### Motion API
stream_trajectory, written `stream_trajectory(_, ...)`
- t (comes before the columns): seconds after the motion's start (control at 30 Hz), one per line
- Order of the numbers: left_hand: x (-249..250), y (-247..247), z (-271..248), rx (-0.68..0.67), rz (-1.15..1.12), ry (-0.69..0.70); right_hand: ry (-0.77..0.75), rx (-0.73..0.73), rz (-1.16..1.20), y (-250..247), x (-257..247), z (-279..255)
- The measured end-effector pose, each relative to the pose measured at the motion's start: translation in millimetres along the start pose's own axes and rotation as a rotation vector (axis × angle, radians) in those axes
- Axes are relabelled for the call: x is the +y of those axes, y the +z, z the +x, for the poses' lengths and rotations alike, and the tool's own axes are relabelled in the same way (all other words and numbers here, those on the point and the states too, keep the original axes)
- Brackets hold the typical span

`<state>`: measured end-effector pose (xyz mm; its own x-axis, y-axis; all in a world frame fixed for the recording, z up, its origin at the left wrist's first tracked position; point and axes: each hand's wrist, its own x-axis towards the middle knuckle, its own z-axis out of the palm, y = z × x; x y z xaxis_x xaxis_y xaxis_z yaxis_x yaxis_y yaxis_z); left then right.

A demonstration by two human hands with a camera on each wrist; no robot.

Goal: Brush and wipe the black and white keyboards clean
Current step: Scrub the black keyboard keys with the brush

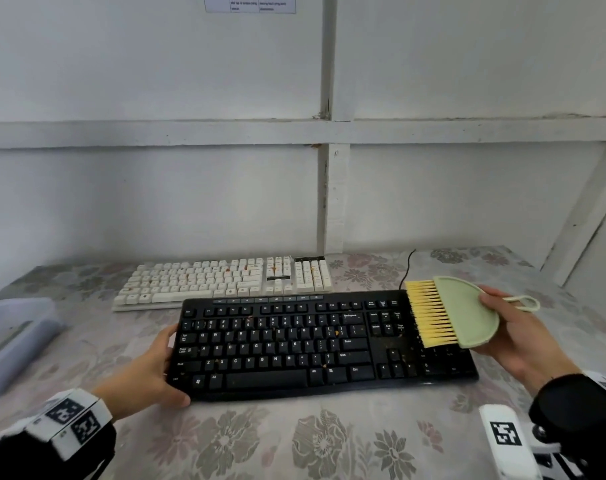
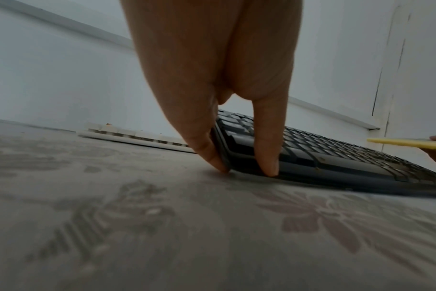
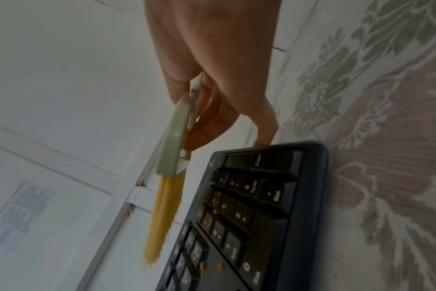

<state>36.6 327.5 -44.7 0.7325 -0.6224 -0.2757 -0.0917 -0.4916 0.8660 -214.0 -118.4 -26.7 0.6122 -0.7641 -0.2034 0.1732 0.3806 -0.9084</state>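
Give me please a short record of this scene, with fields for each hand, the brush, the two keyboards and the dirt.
left hand: grips left end of black keyboard, steadying it
right hand: holds green brush
brush: yellow bristles over the keyboard's right end; contact unclear
black keyboard: near, flat on the floral table
white keyboard: behind it, untouched
dirt: orange crumbs on both keyboards
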Motion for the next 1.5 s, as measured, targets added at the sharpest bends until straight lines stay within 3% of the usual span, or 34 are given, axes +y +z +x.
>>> stream_trajectory(0.2, -4.4, 0.5, 2.3, 0.028, 0.022, 0.025, 0.025, 0.065, -0.005, -6.7, -4.2, 0.6)
stream_trajectory(0.4, -5.4, 0.8, 3.4, 0.039, 0.01, 0.027, -0.081, 0.197, 0.046, -25.5, -41.9, 1.4)
stream_trajectory(0.6, -2.9, 2.6, 2.6, 0.042, -0.006, 0.021, -0.238, 0.084, -0.244, -35.6, -80.0, -10.7)
stream_trajectory(0.77, -7.9, 0.0, 5.9, 0.047, -0.001, 0.012, -0.297, -0.026, -0.508, -35.4, -77.3, -20.1)
stream_trajectory(0.9, -13.2, -2.1, 8.5, 0.051, -0.004, 0.01, -0.302, -0.121, -0.55, -24.9, -69.8, -24.2)
stream_trajectory(1.3, -14.2, 0.3, 9.1, 0.095, -0.036, 0.039, -0.33, -0.165, -0.856, -24.9, -54.3, -34.0)
stream_trajectory(1.5, -13.4, 1.2, 8.4, 0.098, -0.012, 0.032, -0.385, -0.145, -0.682, -37.0, -59.9, -51.4)
